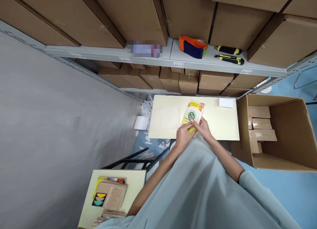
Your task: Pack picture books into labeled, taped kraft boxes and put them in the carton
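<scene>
Both hands hold a yellow and white printed packet (192, 114) with a green round emblem, just above the pale table (163, 118). My left hand (184, 134) grips its lower left part, fingers curled in. On the lower right, my right hand (202, 127) pinches the packet's edge, with its thumb laid across the front near the emblem. Whether the packet rests on the tabletop or is lifted off it I cannot tell. A small white box or stack of cards (226, 102) lies at the table's back right.
An open carton (292, 130) with several small brown boxes stands right of the table. Ahead, a metal shelf (170, 54) bears cartons, an orange and blue tape dispenser (193, 47) and two utility knives (229, 55). Brown packets (112, 192) lie on a side table (136, 179) at lower left.
</scene>
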A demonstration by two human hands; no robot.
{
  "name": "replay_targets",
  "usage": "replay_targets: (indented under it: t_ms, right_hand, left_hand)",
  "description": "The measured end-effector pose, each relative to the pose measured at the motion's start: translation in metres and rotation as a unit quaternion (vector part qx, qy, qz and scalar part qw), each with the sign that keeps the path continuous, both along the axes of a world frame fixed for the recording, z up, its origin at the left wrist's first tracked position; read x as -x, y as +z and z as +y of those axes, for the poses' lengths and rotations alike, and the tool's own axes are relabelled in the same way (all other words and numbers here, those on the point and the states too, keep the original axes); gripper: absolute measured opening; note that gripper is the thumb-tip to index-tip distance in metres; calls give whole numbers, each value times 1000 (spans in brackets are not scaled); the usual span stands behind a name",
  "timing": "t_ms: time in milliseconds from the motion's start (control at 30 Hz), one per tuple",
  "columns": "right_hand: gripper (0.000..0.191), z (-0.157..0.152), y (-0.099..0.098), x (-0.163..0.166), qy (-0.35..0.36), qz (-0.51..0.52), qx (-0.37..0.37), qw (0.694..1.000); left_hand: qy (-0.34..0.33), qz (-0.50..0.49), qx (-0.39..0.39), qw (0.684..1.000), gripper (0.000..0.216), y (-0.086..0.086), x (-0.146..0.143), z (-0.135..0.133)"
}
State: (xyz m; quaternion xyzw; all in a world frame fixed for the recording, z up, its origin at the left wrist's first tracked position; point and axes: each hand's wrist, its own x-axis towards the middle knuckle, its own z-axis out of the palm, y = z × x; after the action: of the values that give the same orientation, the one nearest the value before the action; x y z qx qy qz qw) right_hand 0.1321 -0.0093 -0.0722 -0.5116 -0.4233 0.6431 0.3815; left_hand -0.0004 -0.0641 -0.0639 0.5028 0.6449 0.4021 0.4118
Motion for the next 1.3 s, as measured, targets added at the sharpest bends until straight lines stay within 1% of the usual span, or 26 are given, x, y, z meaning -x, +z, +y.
replay_targets:
  t_ms: [67,100,133,200,267,300,400,467,633,833,900,967,1033,1067,1100,1167,1233,1300]
  right_hand:
    - [64,3,-1,-9,-18,13,9,1000]
    - [63,4,0,-15,-18,25,13,999]
    - [63,5,1,-20,-13,38,18,999]
    - [61,5,6,-31,10,60,31,998]
    - [60,3,12,-40,40,71,45,996]
    - [60,3,15,-43,52,73,49,995]
    - [62,3,19,-50,70,73,49,994]
    - [63,5,18,-52,69,70,45,994]
    - [65,10,11,-51,51,52,45,996]
    - [66,14,0,-48,56,39,33,997]
    - [67,16,-7,-47,40,17,23,999]
    - [70,18,-13,-47,-4,-35,7,999]
    - [73,20,-16,-46,-47,-85,-7,995]
    - [73,20,-15,-45,-51,-94,-8,994]
    - [73,18,-14,-43,-42,-90,-4,995]
    - [73,13,-8,-37,3,-53,12,999]
    - [75,5,1,-28,40,-16,21,999]
    - [75,-3,9,-18,49,2,16,999]
  left_hand:
    - [-33,16,-35,999,28,1,2,-1]
    - [-33,16,-46,998,28,0,5,0]
    - [-20,13,-53,998,29,-2,10,2]
    - [34,2,-47,998,36,-9,22,7]
    - [82,-40,-6,996,51,-18,36,12]
    - [85,-80,23,993,59,-22,41,15]
    - [36,-216,91,971,73,-30,50,20]
    - [12,-259,106,960,76,-31,50,21]
    - [31,-262,102,959,75,-27,45,19]
    - [59,-269,101,956,75,-26,41,18]
    - [68,-265,95,957,74,-24,41,18]
    - [84,-246,83,962,71,-22,40,18]
    - [104,-206,67,971,65,-19,39,18]
    - [113,-183,57,975,61,-17,38,18]
    - [118,-158,47,979,57,-15,37,18]
    - [113,-113,28,987,48,-8,33,15]
    - [92,-65,10,994,40,0,28,12]
    - [63,1,-5,998,31,8,21,7]
